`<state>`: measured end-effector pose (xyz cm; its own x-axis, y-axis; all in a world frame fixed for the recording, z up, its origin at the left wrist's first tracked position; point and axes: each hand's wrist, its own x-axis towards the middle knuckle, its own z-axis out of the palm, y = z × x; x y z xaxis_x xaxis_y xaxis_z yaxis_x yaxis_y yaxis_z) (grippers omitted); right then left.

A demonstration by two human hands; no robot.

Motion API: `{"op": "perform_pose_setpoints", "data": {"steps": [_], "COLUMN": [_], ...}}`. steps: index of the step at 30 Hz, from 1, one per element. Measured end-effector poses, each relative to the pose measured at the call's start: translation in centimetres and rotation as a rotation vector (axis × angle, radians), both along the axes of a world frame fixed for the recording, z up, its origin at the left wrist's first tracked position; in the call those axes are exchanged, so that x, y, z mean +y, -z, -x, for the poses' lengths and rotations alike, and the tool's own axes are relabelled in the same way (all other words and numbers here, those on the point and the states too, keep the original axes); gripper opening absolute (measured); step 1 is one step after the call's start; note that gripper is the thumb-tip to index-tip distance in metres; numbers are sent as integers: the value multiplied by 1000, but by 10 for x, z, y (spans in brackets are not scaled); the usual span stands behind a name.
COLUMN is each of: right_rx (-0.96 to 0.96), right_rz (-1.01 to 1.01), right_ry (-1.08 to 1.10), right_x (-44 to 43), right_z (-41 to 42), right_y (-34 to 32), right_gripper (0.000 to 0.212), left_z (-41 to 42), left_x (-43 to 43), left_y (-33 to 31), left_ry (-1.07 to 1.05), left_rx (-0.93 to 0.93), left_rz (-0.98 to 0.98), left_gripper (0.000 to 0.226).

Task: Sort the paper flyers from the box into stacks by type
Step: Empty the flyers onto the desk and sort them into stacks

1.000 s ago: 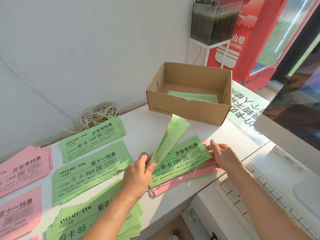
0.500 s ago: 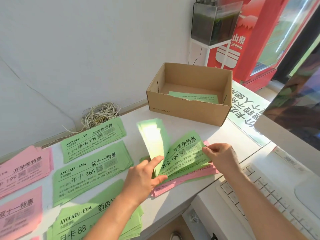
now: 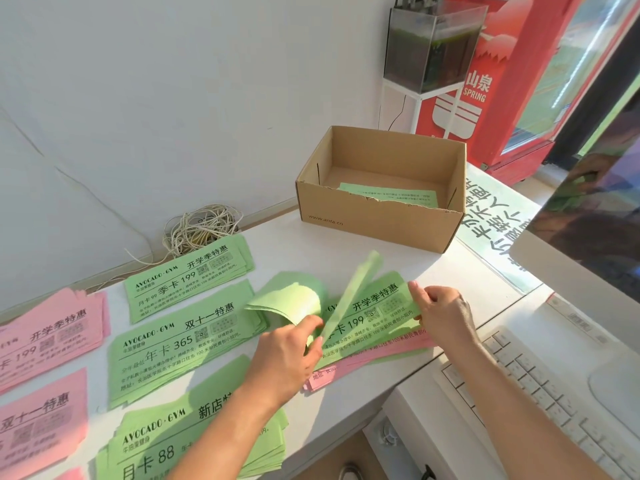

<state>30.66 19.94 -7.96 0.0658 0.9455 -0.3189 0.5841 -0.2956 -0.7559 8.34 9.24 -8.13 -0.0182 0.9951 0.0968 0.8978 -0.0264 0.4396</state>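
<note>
The person is working through a mixed pile (image 3: 381, 306) of flyers lying on the white surface (image 3: 277, 244) just on the near side of the cardboard box (image 3: 377, 220). The right hand (image 3: 443, 313) is pinching the pile's end nearest the box's right corner, likely pinning it so the sheets are not sliding while being leafed. The left hand (image 3: 291, 351) is gripping the opposite end, where it is peeling up a few green sheets (image 3: 291, 303) – one is standing on edge and the others are curling over the fingers – probably to read what is printed underneath.

The flyers are looking like thin, floppy paper strips, green and pink, with bold black print and a small code square; pink edges are peeking out beneath the green top sheet. To the left of the box and nearer the person, green stacks (image 3: 180, 341) and pink stacks (image 3: 52, 330) are lying fanned by headline. Inside the box, one green flyer (image 3: 391, 196) is waiting on the bottom.
</note>
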Motion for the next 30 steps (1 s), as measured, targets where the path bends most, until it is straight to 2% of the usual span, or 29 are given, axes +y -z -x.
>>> {"op": "perform_pose_setpoints", "data": {"steps": [3,10,15,16,18,19,20,23,27,30], "right_rx": [-15,-47,-55,-53,-73,-93,-117,-168,-163,-177], "right_rz": [5,-15,-37,-44,-65,-70,-69,-63,-101,-102], "right_ry": [-38,-31,-6,-1,-4,-12,-22,-40,-26,-23], "right_x": [0,-4,-3,-3,-2,-1,-1,1,1,0], "right_z": [-7,-10,-10,-9,-8,-6,-5,-2,-1,-1], "right_y": [1,0,3,3,1,0,0,1,3,2], "right_gripper": [17,24,18,15,10,11,15,31,45,47], "left_z": [0,1,2,2,1,1,0,-1,-1,2], "left_x": [1,1,-3,-4,-4,-4,-4,-3,-1,-1], "left_y": [2,3,3,4,6,7,7,11,8,3], "left_ry": [-21,-32,-9,10,28,31,33,45,-1,-54], "left_rx": [14,-29,-49,-39,-15,0,3,16,-24,-59], "left_rz": [0,32,-13,-8,-9,-1,1,6,-15,-43], "left_gripper": [21,27,57,58,42,32,32,50,34,60]}}
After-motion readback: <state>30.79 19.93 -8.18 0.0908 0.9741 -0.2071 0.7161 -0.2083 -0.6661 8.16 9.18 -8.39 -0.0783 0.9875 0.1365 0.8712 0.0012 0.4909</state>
